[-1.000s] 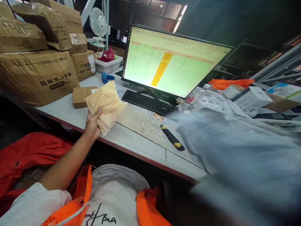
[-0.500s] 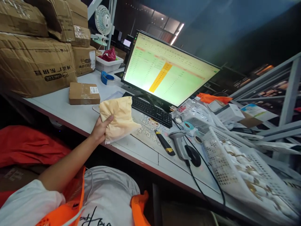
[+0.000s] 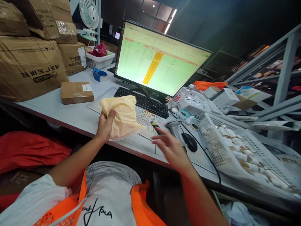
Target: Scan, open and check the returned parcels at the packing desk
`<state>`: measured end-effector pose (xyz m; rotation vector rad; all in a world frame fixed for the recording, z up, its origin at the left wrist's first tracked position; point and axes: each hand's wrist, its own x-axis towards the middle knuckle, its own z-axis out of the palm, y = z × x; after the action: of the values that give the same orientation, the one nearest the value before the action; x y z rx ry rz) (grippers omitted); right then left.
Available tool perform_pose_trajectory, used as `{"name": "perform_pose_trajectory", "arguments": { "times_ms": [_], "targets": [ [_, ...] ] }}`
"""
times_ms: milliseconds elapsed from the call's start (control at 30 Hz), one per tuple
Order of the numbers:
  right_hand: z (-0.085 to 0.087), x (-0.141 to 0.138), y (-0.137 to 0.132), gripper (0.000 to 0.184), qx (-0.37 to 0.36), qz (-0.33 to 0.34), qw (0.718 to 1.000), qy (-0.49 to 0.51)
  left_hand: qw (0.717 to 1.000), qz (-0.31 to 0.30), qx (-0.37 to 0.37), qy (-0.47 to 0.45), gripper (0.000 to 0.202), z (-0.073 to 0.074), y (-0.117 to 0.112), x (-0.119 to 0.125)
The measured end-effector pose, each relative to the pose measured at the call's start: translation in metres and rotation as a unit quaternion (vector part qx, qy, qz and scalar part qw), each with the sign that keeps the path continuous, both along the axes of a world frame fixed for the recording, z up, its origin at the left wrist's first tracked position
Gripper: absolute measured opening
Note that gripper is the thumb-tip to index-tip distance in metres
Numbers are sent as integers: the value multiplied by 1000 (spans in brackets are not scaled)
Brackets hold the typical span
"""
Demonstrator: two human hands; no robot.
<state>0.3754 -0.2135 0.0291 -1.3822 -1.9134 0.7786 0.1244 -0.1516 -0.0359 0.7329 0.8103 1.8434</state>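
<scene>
My left hand (image 3: 105, 124) grips a soft pale-yellow bagged parcel (image 3: 123, 116) and holds it just above the near edge of the desk. My right hand (image 3: 169, 145) hovers over the desk mat with fingers spread, holding nothing. It partly covers a black and yellow utility knife (image 3: 154, 124). A grey barcode scanner (image 3: 174, 127) and a black mouse (image 3: 189, 142) lie just beyond its fingers.
A monitor (image 3: 157, 61) with a green spreadsheet stands behind a black keyboard (image 3: 143, 102). A small brown box (image 3: 76, 92) and stacked cartons (image 3: 30, 62) are to the left. A white mesh basket (image 3: 237, 153) of small items lies to the right. Red bags (image 3: 28, 150) sit below the desk.
My right hand has come into view over the knife and mat. My left hand shifted slightly right with the parcel, regripping it from the top.
</scene>
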Motion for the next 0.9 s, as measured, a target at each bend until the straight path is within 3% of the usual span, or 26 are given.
{"name": "perform_pose_trajectory", "arguments": {
  "times_ms": [100, 200, 300, 367, 433, 500, 567, 633, 767, 900],
  "targets": [
    [-20, -41, 40, 60, -36, 52, 995, 77, 999, -15, -36, 14, 60, -2, 3, 1],
    [-28, -67, 87, 55, -35, 85, 986, 136, 998, -28, -50, -21, 61, -2, 9, -19],
    [-21, -63, 127, 48, -69, 163, 975, 132, 995, -70, -58, -26, 64, 1, 22, -53],
    [-17, -52, 146, 45, -99, 205, 967, 118, 990, -120, -74, 22, 66, 4, 35, -75],
    [-19, -43, 160, 46, -104, 181, 967, 147, 963, -216, -103, 124, 68, 8, 53, -87],
    [-28, -37, 169, 51, -87, 99, 971, 201, 905, -323, -132, 245, 66, 12, 74, -89],
    [-40, -31, 175, 52, -91, 32, 967, 236, 859, -364, -150, 327, 61, 14, 95, -80],
    [-49, -24, 176, 44, -137, 18, 965, 222, 861, -328, -151, 359, 50, 13, 113, -66],
    [-53, -11, 171, 13, -217, 54, 960, 167, 886, -177, -168, 395, 29, 5, 134, -47],
    [-45, -21, 166, 20, -184, 43, 962, 196, 869, -61, -177, 459, 27, 1, 142, -52]
  ]
}}
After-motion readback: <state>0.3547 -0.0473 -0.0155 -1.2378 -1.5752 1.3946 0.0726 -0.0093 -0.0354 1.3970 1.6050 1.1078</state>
